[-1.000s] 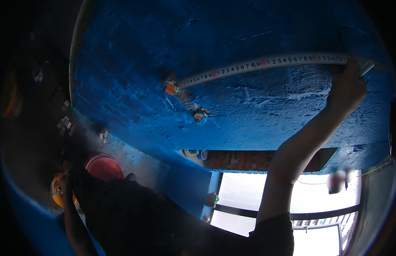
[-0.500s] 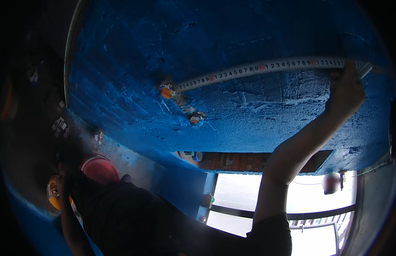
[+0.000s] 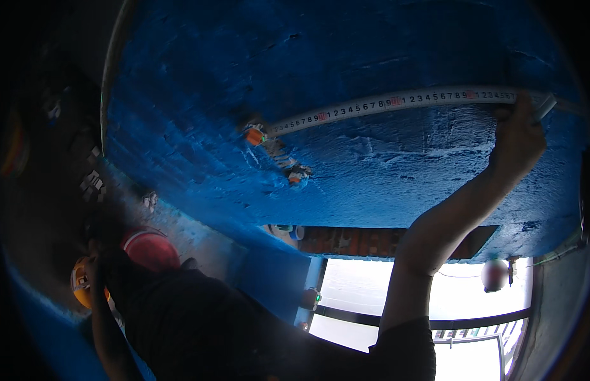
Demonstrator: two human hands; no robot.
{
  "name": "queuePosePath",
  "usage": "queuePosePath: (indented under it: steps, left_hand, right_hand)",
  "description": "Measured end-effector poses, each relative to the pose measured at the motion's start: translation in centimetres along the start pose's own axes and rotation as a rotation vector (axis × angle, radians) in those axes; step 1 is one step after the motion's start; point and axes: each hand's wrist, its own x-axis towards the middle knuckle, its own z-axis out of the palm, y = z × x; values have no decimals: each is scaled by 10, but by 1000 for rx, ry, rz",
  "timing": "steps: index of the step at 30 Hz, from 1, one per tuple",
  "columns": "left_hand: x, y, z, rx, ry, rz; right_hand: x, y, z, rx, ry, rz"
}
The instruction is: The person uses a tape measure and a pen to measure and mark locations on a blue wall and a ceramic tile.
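Note:
My right arm reaches up to the far right of a rough blue wall point(image 3: 384, 184). There my right hand point(image 3: 517, 140) is closed at a white tape measure blade point(image 3: 365, 108) with black and red markings, which lies along the wall. A pale, flat-ended piece point(image 3: 546, 106) sticks out past my fingers; I cannot tell what it is. The blade's left end meets an orange-capped pipe stub point(image 3: 255, 134) set in a chipped groove. At the lower left, my left hand point(image 3: 93, 267) is dark, beside a rounded yellow-orange object point(image 3: 81, 282); its fingers are unclear.
Lower in the groove sits a second orange-capped stub point(image 3: 297, 176). A red round container point(image 3: 152, 249) stands on the floor near pale rubble point(image 3: 93, 184). Below the wall are exposed bricks point(image 3: 352, 241) and a bright window point(image 3: 352, 286). A blurred reddish round thing point(image 3: 495, 275) hangs before it.
The view has shifted slightly, so the wall, stubs and blade's left end appear a little to the right. My right hand keeps its place at the blade.

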Motion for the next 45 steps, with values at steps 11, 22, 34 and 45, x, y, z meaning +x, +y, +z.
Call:
queuePosePath:
  steps: [11, 22, 34, 45]
  left_hand:
    - [-4, 8, -5, 275, -55, -57]
    - [4, -15, -7, 291, -37, -32]
    - [-2, -2, -5, 161, -68, -39]
    - [-4, 5, -3, 248, -50, -39]
  right_hand:
    - [1, 2, -2, 33, -14, 12]
    - [-7, -9, -5, 30, -11, 95]
    - [-6, -8, -3, 74, -7, 111]
    - [-6, -9, -4, 15, 4, 140]
